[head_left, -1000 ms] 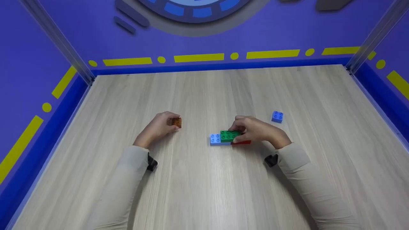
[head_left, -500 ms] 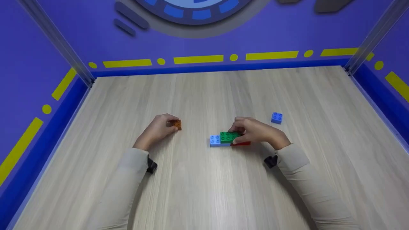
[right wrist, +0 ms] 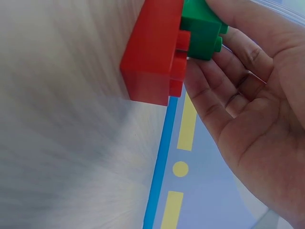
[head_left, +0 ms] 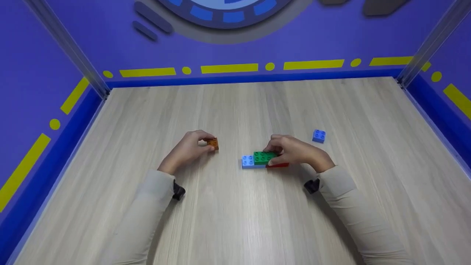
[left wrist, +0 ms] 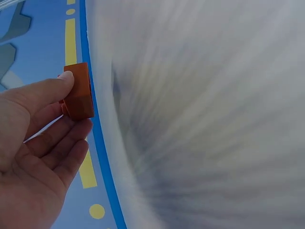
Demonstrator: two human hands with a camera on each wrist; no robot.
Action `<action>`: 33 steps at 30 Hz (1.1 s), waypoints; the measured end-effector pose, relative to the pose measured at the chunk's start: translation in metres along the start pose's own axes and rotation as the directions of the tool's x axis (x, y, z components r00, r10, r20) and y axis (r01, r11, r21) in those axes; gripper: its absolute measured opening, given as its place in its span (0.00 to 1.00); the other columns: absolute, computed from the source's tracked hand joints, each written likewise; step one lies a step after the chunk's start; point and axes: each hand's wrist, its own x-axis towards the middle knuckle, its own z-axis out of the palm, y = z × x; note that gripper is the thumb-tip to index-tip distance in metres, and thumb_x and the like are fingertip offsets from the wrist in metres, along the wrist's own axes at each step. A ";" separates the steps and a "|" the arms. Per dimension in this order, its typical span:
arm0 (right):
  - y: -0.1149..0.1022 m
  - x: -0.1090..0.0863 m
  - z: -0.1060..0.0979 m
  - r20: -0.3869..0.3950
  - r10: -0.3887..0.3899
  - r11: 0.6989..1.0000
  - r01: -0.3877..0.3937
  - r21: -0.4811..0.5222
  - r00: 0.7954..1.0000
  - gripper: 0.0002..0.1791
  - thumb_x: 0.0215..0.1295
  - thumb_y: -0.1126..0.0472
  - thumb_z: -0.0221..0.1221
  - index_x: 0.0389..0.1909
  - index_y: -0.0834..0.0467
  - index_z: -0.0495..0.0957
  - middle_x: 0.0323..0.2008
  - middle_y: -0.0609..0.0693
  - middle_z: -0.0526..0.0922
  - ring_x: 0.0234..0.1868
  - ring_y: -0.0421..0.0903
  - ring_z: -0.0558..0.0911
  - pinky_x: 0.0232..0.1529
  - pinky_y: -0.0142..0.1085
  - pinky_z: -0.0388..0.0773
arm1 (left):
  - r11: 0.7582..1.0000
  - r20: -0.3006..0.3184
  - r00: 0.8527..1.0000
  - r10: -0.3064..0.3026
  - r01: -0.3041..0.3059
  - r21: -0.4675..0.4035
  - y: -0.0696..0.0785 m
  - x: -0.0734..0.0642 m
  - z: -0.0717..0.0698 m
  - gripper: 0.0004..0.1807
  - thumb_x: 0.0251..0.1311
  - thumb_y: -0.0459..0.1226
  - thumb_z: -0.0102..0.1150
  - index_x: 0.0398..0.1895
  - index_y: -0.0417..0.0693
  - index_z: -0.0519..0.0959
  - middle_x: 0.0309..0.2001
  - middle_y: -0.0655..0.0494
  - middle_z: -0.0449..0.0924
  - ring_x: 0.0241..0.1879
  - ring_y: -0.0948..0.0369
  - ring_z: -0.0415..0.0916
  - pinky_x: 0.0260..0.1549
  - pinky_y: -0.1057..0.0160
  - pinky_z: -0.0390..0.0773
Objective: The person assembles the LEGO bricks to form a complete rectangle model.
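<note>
My left hand (head_left: 189, 149) pinches an orange-brown toy building brick (head_left: 213, 143) between thumb and fingers, left of the table's middle. In the left wrist view the brick (left wrist: 80, 93) shows its smooth side, with studs toward the palm. My right hand (head_left: 292, 149) grips a green brick (head_left: 261, 158) that bridges the tops of a light blue brick (head_left: 248, 162) and a red brick (head_left: 279, 165). In the right wrist view the red brick (right wrist: 152, 50) has bare studs at its near end, and fingers touch the green brick (right wrist: 202, 28).
A single blue brick (head_left: 319, 136) lies on the wood-grain table (head_left: 228, 221), behind and right of my right hand. Purple-blue walls (head_left: 235, 51) with yellow marks close off the back and both sides.
My left hand has moved a little to the right with the orange-brown brick. The right hand and the joined bricks have stayed in place.
</note>
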 end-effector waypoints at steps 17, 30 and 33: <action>0.001 0.000 0.000 -0.004 -0.015 1.000 0.015 0.012 1.000 0.16 0.55 0.58 0.69 0.45 0.58 0.83 0.39 0.49 0.78 0.40 0.44 0.77 0.46 0.41 0.78 | 0.994 0.048 0.994 0.101 -0.099 -0.048 0.027 0.001 0.013 0.18 0.61 0.40 0.63 0.54 0.45 0.80 0.49 0.53 0.81 0.53 0.56 0.76 0.59 0.51 0.72; 0.001 0.000 0.000 0.003 -0.004 1.000 0.004 0.014 1.000 0.16 0.55 0.58 0.69 0.45 0.57 0.83 0.40 0.49 0.78 0.41 0.44 0.77 0.47 0.42 0.79 | 0.982 0.073 0.980 0.187 -0.184 -0.051 0.039 0.006 0.025 0.18 0.60 0.37 0.64 0.53 0.43 0.80 0.47 0.51 0.82 0.50 0.56 0.77 0.57 0.52 0.74; 0.003 0.000 0.000 0.006 -0.001 1.000 0.001 0.017 1.000 0.16 0.55 0.58 0.69 0.45 0.57 0.83 0.40 0.48 0.78 0.41 0.44 0.77 0.46 0.40 0.78 | 0.979 0.078 0.977 0.198 -0.194 -0.056 0.041 0.006 0.028 0.18 0.59 0.37 0.64 0.53 0.42 0.80 0.47 0.50 0.82 0.50 0.56 0.77 0.56 0.52 0.75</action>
